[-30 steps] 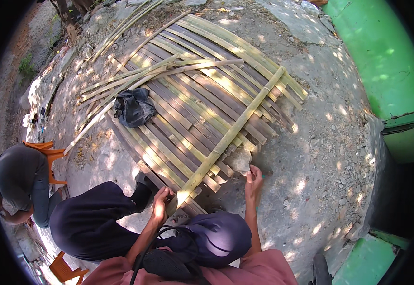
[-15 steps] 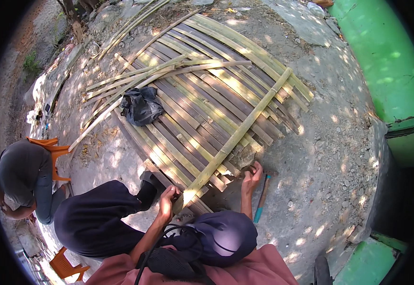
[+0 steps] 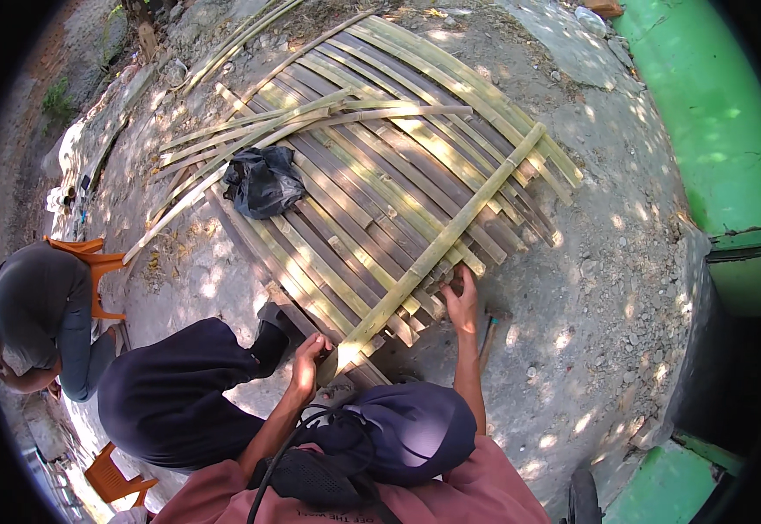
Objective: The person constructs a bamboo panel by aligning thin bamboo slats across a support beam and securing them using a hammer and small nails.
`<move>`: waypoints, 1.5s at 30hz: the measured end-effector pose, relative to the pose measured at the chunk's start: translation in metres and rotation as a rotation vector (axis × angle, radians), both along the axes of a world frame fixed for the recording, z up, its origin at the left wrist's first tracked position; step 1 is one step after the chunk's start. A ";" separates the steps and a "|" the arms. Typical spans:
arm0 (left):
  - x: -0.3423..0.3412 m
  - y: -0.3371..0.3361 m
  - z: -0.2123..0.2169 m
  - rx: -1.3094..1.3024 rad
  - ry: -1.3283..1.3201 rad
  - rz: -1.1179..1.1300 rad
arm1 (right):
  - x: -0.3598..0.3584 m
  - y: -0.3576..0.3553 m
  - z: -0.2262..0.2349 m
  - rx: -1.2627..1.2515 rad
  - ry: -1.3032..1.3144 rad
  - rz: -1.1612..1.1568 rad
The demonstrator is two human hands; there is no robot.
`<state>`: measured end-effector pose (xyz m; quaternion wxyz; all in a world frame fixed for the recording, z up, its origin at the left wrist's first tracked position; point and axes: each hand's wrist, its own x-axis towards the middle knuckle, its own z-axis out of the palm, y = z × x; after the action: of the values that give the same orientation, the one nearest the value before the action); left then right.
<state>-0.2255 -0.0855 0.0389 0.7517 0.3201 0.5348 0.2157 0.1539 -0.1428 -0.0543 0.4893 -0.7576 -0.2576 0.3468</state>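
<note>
A panel of split bamboo slats [image 3: 371, 210] lies on the ground before me, with a bamboo strip [image 3: 437, 249] slanting across its near ends. My left hand [image 3: 309, 362] is closed at the strip's near end, beside the panel's corner. Farther right, my right hand [image 3: 462, 306] has its thumb and fingers around a slat end, just below the crossing strip; the fingertips are partly hidden. Close to the right forearm lies a tool [image 3: 485, 342] with a brown and teal handle, partly covered by the arm. A crumpled black plastic bag [image 3: 264, 181] rests on the panel's left side.
Loose bamboo strips [image 3: 223, 144] lie over the panel's far left, and more poles [image 3: 241, 42] lie beyond. At left a person [image 3: 40, 306] sits by an orange chair [image 3: 96, 271]; another orange chair [image 3: 117, 476] is nearer. A green wall [image 3: 703, 105] bounds the right.
My right hand has moved up from near a stone to the slat ends, and the stone no longer shows. My right forearm now covers part of the tool. The left hand stays at the strip's end.
</note>
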 end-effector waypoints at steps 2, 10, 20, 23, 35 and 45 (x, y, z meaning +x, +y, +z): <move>0.000 -0.003 -0.008 -0.053 -0.021 0.015 | -0.003 -0.001 -0.003 0.053 0.001 -0.018; 0.001 -0.016 -0.055 0.225 0.176 -0.075 | -0.029 -0.014 -0.026 0.146 0.025 -0.146; -0.004 0.018 -0.009 -0.153 0.253 -0.366 | -0.032 -0.047 0.054 0.002 -0.119 -0.230; -0.028 0.049 0.029 0.145 0.210 -0.638 | -0.059 -0.057 0.088 -0.025 -0.120 -0.254; 0.179 0.132 0.019 0.930 0.061 -0.726 | -0.126 -0.068 0.120 0.000 -0.295 -0.113; 0.192 0.128 -0.038 0.974 -0.136 -0.627 | -0.120 -0.040 0.114 -0.103 -0.281 -0.155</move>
<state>-0.0338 0.0425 0.0005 0.5784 0.7574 0.2039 0.2239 0.0339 -0.1831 0.0597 0.4345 -0.8402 -0.2460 0.2115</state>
